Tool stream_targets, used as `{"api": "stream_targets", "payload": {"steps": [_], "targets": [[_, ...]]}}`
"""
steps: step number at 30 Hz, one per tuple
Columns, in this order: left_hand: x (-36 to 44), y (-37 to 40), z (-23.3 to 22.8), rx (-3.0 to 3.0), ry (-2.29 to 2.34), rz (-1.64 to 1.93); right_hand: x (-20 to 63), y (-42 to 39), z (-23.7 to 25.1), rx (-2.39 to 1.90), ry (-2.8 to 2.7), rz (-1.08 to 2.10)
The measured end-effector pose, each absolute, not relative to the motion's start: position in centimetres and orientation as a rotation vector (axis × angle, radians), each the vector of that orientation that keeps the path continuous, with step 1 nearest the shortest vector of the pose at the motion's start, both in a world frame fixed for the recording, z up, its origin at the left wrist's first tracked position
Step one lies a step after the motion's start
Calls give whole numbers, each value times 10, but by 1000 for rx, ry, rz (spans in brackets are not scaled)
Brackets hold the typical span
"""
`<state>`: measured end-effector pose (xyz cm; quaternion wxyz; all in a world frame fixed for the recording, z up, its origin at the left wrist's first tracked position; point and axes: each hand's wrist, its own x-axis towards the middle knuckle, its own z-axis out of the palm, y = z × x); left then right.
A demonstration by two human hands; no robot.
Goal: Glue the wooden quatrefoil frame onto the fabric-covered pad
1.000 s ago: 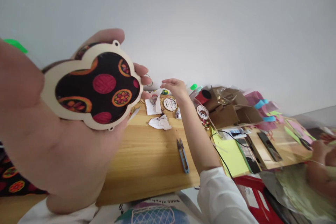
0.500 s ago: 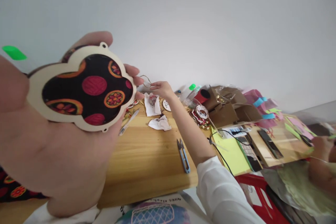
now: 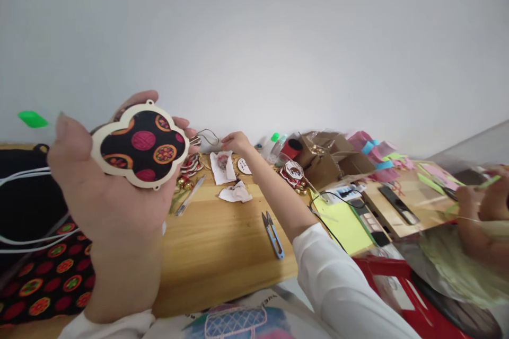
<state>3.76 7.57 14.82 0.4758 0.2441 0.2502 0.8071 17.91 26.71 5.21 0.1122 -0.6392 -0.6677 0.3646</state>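
Note:
A four-lobed ornament (image 3: 143, 140), with a pale wooden rim and small hanging loops around black fabric with red and orange round patterns, rests against my left palm. My left hand (image 3: 123, 196) grips its edges between thumb and fingers. Farther back, by the wall, my right hand (image 3: 237, 143) has its fingers together, with a thin cord (image 3: 209, 136) at their tips. The cord runs toward the fingers of my left hand, and its other end is hidden. Below my right hand lie a white paper packet (image 3: 222, 168) and a round white tag (image 3: 244, 166).
Blue thread snips (image 3: 273, 235), a pen (image 3: 191, 196) and crumpled paper (image 3: 236, 193) lie on the wooden table (image 3: 214, 254). Cardboard boxes (image 3: 338, 164), bottles and a phone (image 3: 398, 205) are to the right. Patterned fabric (image 3: 51, 275) lies at left. Another person's hands (image 3: 481, 201) are far right.
My left hand and the ornament have moved away from the camera and lower, so more fabric shows at left. My right hand has shifted slightly left in view, the cord still at its fingertips.

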Motion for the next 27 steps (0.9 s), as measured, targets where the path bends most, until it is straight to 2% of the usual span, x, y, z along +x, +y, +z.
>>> {"api": "stream_targets", "payload": {"steps": [11,27], "targets": [[25,79,148,546,466,2208,171,277,50,-2014,-1824,1227],[17,60,150,591,356,2157,163,262,84,-2031,-2136,1178]]}}
